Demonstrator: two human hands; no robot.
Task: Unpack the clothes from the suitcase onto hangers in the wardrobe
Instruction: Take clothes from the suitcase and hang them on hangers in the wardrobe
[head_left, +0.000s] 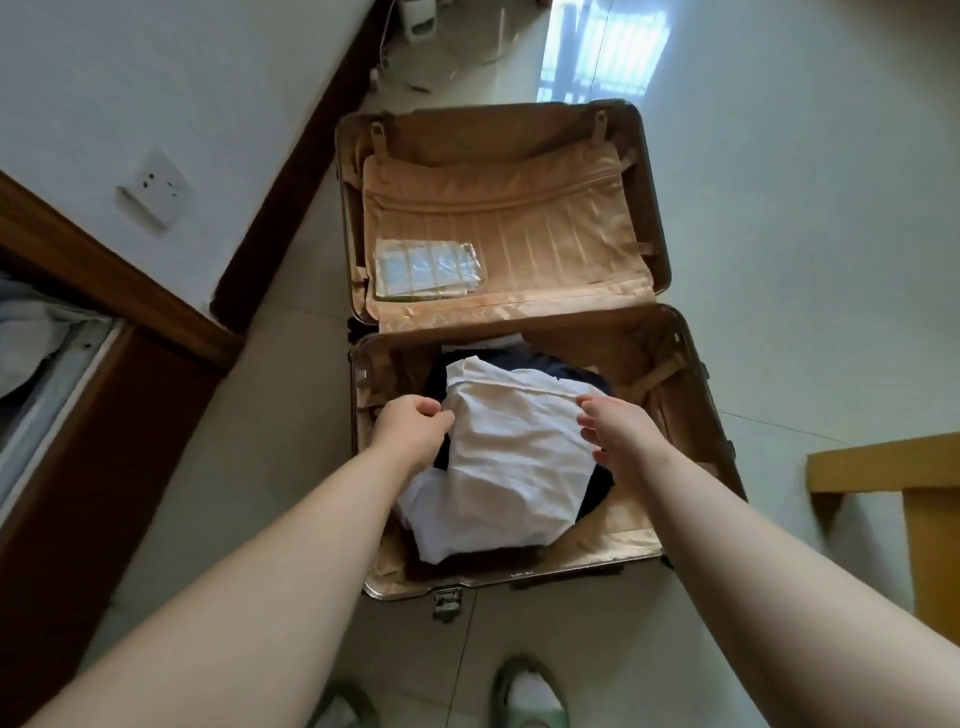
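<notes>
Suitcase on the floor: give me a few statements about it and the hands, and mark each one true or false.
1. The suitcase lies open on the floor. True.
2. In its near half, a white garment lies on top of a dark garment. True.
3. The far half is packed with clothes. False: only a clear plastic packet lies there, towards the left.
4. Both hands are holding a hanger. False: no hanger is in view. The left hand and right hand are at opposite edges of the white garment.
5. A green slipper shows at the bottom edge. True.
</notes>
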